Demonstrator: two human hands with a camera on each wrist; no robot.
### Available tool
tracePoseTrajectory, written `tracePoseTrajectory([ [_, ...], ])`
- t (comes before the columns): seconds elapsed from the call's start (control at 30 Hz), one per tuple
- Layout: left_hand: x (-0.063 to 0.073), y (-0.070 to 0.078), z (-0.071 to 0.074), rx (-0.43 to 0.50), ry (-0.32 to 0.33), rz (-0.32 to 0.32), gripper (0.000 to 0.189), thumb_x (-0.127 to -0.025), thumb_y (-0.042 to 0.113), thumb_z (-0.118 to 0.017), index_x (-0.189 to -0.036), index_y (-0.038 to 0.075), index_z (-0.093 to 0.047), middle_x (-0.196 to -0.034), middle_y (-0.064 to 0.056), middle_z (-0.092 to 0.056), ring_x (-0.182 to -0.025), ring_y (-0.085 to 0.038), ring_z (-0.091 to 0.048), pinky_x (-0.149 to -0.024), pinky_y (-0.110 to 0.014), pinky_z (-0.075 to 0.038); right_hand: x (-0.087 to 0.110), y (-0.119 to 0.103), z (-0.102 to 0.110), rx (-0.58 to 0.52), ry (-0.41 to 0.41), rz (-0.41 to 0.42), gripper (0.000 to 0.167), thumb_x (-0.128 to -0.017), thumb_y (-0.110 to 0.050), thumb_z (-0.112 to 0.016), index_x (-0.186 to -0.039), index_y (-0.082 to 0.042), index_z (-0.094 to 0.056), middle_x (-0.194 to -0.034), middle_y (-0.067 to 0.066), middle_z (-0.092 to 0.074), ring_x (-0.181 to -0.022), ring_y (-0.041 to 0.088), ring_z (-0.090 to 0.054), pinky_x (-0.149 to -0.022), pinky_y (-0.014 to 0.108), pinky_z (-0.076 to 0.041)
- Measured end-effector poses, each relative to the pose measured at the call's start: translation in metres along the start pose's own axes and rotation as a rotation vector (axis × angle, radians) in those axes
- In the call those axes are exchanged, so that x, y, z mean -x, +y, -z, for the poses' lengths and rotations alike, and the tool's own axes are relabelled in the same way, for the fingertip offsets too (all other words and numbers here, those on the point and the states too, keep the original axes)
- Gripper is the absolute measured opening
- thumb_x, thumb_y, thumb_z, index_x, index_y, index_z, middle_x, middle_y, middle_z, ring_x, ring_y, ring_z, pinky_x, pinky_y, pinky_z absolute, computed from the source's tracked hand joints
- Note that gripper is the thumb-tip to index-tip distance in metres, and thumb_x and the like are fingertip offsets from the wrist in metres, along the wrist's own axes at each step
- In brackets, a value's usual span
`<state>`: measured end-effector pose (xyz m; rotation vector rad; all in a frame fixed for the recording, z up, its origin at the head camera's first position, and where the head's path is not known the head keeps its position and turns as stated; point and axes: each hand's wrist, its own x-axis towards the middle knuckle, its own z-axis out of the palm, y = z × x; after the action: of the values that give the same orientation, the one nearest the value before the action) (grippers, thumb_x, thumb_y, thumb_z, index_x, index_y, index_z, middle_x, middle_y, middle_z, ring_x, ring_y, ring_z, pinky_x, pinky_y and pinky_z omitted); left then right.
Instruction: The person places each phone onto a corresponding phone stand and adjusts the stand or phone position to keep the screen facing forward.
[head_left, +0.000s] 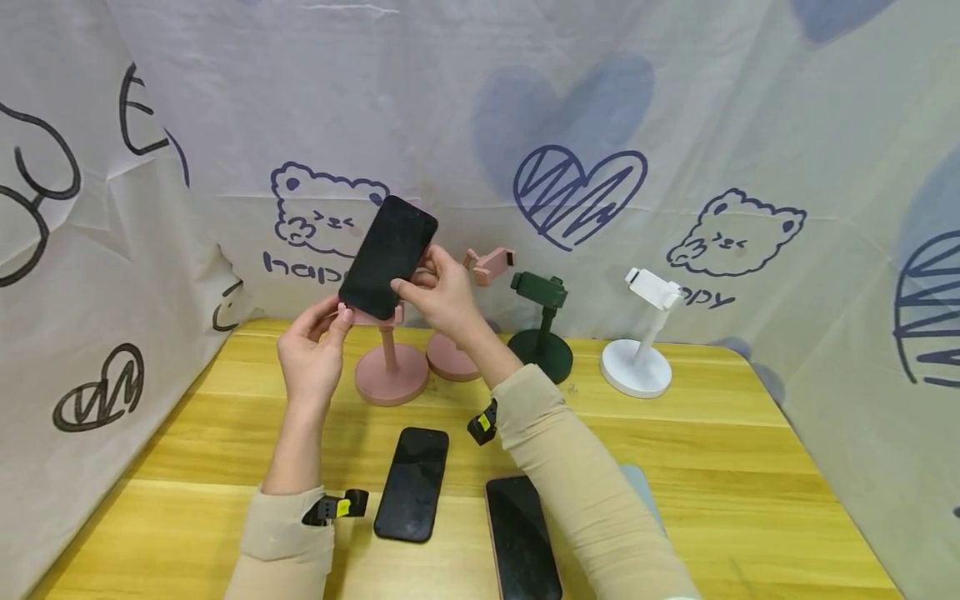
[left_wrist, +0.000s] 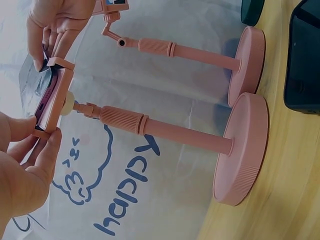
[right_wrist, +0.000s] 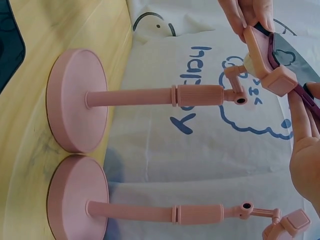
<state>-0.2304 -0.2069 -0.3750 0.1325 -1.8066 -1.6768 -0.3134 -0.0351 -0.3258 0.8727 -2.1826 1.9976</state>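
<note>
A dark smartphone (head_left: 388, 254) sits tilted in the clamp (left_wrist: 60, 95) of a pink phone stand (head_left: 391, 377). My left hand (head_left: 311, 354) pinches the clamp's end, with the thumb close to the phone's lower corner. Higher up, my right hand (head_left: 447, 302) grips the phone by its right side, thumb on the screen and fingers behind. In the right wrist view, the clamp's block (right_wrist: 280, 81) hooks over the phone's edge beside the right hand's fingers. The phone's back is mostly hidden.
To the right stand a second pink stand (head_left: 452, 358), a green stand (head_left: 542, 354) and a white stand (head_left: 636, 368). A black phone (head_left: 412, 485) and a pink-edged phone (head_left: 522, 537) lie in front. A light blue item (head_left: 642, 492) is partly behind the right sleeve.
</note>
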Motion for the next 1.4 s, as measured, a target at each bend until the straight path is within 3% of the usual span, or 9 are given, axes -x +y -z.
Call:
tracePoseTrajectory([
  [0.3,0.002,0.004,0.002,-0.004,0.035,0.010,0.031,-0.098,0.004,-0.071,-0.128,-0.004,-0.071,-0.121,-0.021,-0.072,-0.096,-0.001,-0.068,-0.086,-0.014,-0.056,-0.003,0.000,0.001,0.010,-0.045,0.001,0.041,-0.095,-0.003,-0.074,-0.133,-0.002,-0.056,-0.121,0.015,-0.069,-0.109,0.021,-0.072,-0.087,0.031,-0.062],
  [0.57,0.002,0.002,0.001,-0.031,0.054,0.000,0.030,-0.098,0.007,-0.072,-0.127,-0.003,-0.072,-0.121,-0.021,-0.072,-0.098,-0.002,-0.068,-0.089,-0.016,-0.056,-0.005,-0.003,0.005,0.083,-0.064,0.016,0.037,-0.095,-0.005,-0.075,-0.128,-0.003,-0.058,-0.119,0.013,-0.070,-0.104,0.019,-0.071,-0.085,0.029,-0.062],
  [1.4,0.002,0.002,0.000,-0.062,0.061,-0.047,0.029,-0.098,0.011,-0.073,-0.124,0.000,-0.074,-0.118,-0.017,-0.075,-0.095,-0.001,-0.068,-0.085,-0.014,-0.055,-0.008,-0.006,0.015,0.139,-0.103,0.024,0.039,-0.094,-0.006,-0.077,-0.128,-0.003,-0.058,-0.109,0.012,-0.071,-0.092,0.018,-0.070,-0.077,0.026,-0.060],
])
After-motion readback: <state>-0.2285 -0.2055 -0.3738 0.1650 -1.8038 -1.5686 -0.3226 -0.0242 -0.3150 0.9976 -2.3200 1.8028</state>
